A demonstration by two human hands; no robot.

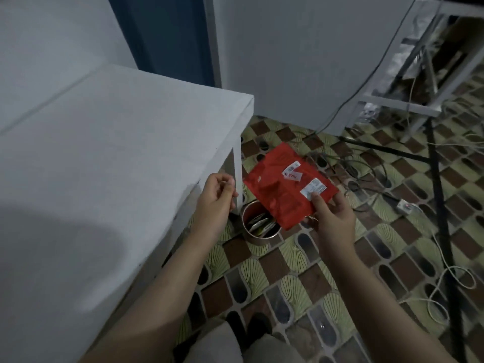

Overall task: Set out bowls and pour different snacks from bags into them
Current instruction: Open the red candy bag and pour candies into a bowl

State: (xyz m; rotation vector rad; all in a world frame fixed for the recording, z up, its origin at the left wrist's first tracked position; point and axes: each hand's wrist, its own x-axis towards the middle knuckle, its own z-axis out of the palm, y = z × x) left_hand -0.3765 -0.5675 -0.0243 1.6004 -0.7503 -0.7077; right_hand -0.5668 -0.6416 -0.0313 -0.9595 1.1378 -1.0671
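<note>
A white table [104, 142] fills the left half of the frame. At its right edge, near the centre, the left hand [216, 199] hangs with fingers loosely curled; I cannot tell if it pinches something small. Just right of it, low on the patterned floor [301, 281], stands a metal container [258, 226] with packets inside. Above the container is the red snack bag [285, 183], tilted, held at its lower right corner by the right hand [331, 213], thumb on top. White cables [445, 281] lie at the right side
</note>
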